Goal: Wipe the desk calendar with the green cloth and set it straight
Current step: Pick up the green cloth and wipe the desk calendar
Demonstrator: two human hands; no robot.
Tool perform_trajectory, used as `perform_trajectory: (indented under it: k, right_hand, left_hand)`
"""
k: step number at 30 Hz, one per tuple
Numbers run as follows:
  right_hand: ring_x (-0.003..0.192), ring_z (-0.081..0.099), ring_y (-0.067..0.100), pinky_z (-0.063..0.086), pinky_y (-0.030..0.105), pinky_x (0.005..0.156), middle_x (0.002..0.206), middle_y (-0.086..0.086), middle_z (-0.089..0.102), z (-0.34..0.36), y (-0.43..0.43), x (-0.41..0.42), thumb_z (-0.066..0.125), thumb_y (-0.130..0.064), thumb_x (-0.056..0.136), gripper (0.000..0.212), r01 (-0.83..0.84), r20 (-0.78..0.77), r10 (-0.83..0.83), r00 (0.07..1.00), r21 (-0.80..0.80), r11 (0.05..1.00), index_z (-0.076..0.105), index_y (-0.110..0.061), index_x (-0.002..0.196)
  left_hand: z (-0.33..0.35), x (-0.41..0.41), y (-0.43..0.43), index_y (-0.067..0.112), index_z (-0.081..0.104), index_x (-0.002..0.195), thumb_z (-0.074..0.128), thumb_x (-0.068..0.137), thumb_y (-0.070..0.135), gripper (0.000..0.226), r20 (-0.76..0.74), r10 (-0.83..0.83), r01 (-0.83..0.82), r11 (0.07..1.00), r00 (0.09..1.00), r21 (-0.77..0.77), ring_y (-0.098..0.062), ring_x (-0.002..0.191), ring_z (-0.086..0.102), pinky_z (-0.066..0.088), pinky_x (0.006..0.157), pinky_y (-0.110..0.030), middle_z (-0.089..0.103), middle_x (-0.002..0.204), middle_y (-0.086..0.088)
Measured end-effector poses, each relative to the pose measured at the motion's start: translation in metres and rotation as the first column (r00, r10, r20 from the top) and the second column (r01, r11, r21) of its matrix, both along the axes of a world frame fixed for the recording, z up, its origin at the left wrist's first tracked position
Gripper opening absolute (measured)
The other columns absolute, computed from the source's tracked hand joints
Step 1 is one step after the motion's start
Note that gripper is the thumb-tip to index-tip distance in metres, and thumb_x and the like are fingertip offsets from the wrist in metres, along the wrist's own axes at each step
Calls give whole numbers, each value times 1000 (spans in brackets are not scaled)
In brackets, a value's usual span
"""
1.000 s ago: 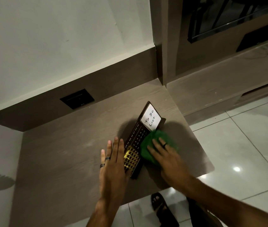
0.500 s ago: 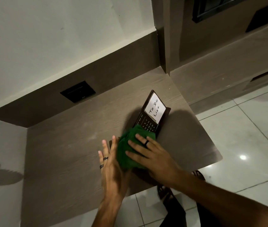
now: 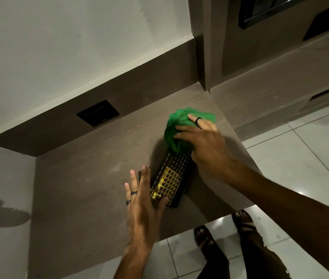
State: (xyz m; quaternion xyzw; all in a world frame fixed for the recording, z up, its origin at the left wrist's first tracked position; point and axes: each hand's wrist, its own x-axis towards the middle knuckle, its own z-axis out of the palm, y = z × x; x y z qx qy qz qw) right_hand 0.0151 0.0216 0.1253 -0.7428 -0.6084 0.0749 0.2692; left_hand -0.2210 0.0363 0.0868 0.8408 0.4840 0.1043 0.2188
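The dark desk calendar [image 3: 171, 176], with a gold grid frame and month names along one side, lies slanted on the wooden desk [image 3: 91, 178] near its right front corner. My right hand [image 3: 202, 146] presses the crumpled green cloth [image 3: 179, 129] flat on the calendar's far end, hiding the white note panel there. My left hand [image 3: 143, 198] rests with fingers spread against the calendar's near left edge, thumb on the gold grid, holding it still.
A black socket plate [image 3: 97, 113] sits in the brown back panel. A wall corner post [image 3: 202, 57] stands right behind the desk's far right corner. The desk's front edge runs just below my left wrist, with tiled floor [image 3: 310, 150] and sandalled feet [image 3: 220, 232] beyond.
My right hand has slid the green cloth from the calendar's near end up to its far end, uncovering the gold grid and covering the note. The left hand stayed at the near edge.
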Motion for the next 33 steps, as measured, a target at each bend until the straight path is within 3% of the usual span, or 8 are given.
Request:
perform_trajectory:
  k: [7,12,16,19,23,26,30,33]
  right_hand:
    - [134,41,25,21,46,109,137,-2,59,1,-24,-58,56,-15,75,52,-455,115,458,881,-56,889,61,-25,126]
    - [137,36,27,36,51,108,146,6,47,4,12,27,64,2,78,65,-157,-113,150,982,-54,986,53,-26,136]
    - [143,29,28,19,46,118,149,10,45,-17,23,43,58,13,75,71,4,-293,13,956,56,998,49,-13,140]
    - [145,24,25,29,52,115,157,5,30,-58,-5,7,57,17,75,87,164,-414,-135,900,36,986,31,-20,150]
    - [145,20,29,31,54,111,157,3,25,-111,-57,-44,72,7,67,105,-97,-23,98,995,58,994,17,-24,150]
    - [143,26,30,26,52,112,152,5,40,-117,-65,-30,69,-10,76,79,-370,135,363,922,35,928,35,-23,147]
    - [141,30,36,28,53,113,150,9,43,-99,-44,40,67,6,74,73,-139,100,135,986,31,990,48,-16,141]
    - [143,27,36,27,50,114,155,7,36,-88,-32,46,63,14,69,86,50,56,-47,997,-43,998,42,-17,146]
  left_hand:
    - [-7,2,0,19,20,155,73,86,25,86,-108,0,3,1000,994,26,-15,150,-20,-8,124,-44,10,165,-2]
    - [1,3,0,27,7,156,75,84,26,100,-36,58,-58,998,998,-14,-17,152,-14,-12,119,-38,8,166,-4]
    - [4,6,1,25,4,155,77,82,22,103,-34,49,-50,999,998,-12,-13,151,-15,-11,121,-38,12,165,-3]
    - [5,6,-1,27,4,154,78,81,21,104,-39,38,-38,999,999,12,-9,150,-17,-13,120,-36,12,165,-1]
    - [5,4,-2,23,11,154,81,78,16,104,-9,-10,10,999,1000,30,-14,152,-10,-8,123,-43,16,164,-3]
    - [2,2,-2,23,15,154,79,80,23,98,-21,-6,7,1000,1000,26,-15,153,-9,-6,124,-46,11,164,1]
    - [4,2,-3,30,9,153,58,84,52,88,-6,-13,14,1000,1000,27,-12,152,-11,-8,122,-43,7,163,6]
    - [4,3,-2,30,11,152,67,85,44,89,-19,0,1,1000,1000,17,-8,151,-14,-9,122,-43,4,163,8]
